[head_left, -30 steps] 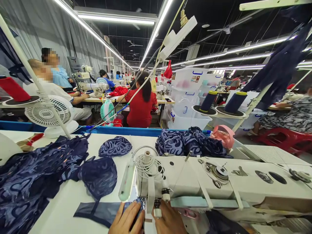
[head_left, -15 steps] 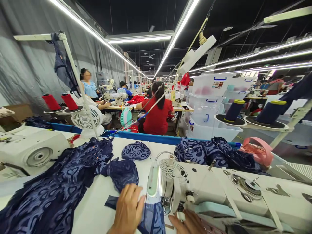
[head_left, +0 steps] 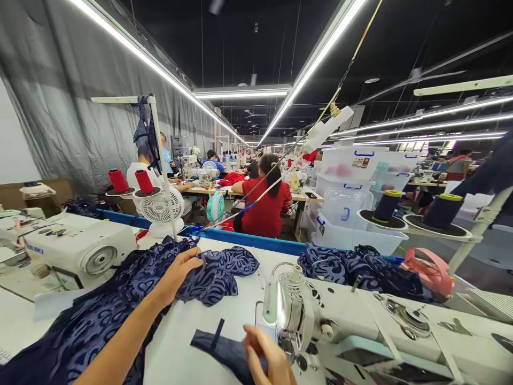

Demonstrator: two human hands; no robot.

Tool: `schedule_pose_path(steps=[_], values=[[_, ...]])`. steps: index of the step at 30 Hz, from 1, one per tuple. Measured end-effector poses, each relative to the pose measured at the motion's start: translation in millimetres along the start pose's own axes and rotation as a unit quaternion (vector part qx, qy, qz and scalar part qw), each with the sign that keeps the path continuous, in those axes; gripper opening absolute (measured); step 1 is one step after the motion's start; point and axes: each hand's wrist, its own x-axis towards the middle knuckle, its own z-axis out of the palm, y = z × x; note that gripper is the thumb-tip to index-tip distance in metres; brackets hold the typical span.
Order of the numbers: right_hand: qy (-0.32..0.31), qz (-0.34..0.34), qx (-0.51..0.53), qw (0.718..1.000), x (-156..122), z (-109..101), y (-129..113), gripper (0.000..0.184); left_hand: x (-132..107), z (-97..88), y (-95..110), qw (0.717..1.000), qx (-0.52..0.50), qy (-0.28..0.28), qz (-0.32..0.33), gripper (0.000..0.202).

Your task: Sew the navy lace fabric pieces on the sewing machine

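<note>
Two hands of mine are in view, and neither shows whole. My right hand [head_left: 266, 357] is cut off by the bottom edge; I see only the thumb and curled fingers, blurred, raised just in front of the sewing machine [head_left: 360, 331]. The fingers are bent in loosely, but I cannot tell whether they pinch anything. Below and left of it a dark strip of cloth [head_left: 218, 347] lies flat on the white table [head_left: 176, 342], its near end hidden behind that hand. The needle area of the machine is hard to make out behind the small lamp [head_left: 271, 303].

My left arm stretches forward across the table from the lower left, elbow out of frame, forearm bare. My left hand [head_left: 176, 274] rests at the far end of that reach, palm down, fingers bent and closed over a patterned navy cloth piece [head_left: 218, 272]. That piece lies between the big heap of navy fabric [head_left: 92, 326] on my left and the machine head. Whether the thumb is under the cloth I cannot see.

Farther off, a second navy pile [head_left: 352, 270] sits behind the machine, beside something pink [head_left: 427, 270]. A white fan [head_left: 160, 211] stands past the table's blue edge. Beyond, a person in a red top [head_left: 266, 206] sits facing away.
</note>
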Motion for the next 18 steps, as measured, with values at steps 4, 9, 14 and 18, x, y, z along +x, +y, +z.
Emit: schedule_pose_path(steps=[4, 9, 14, 18], values=[[-0.049, -0.014, -0.029, 0.998, 57.1, 40.7, -1.6, 0.072, -25.2, -19.7, 29.4, 0.994, -0.084, -0.074, -0.004, 0.034], [-0.084, -0.116, -0.140, 0.980, 107.6, 66.1, 2.8, 0.091, -55.5, -46.4, 38.9, 0.987, -0.134, -0.091, 0.007, 0.029], [-0.063, -0.157, -0.196, 0.966, 115.9, 64.2, -29.1, 0.028, -64.1, -85.7, 21.5, 0.998, -0.056, 0.015, 0.010, 0.024], [-0.007, -0.235, -0.235, 0.943, 61.7, 31.4, -56.9, 0.020, -66.4, -104.7, -20.1, 0.990, -0.032, 0.132, 0.028, 0.025]])
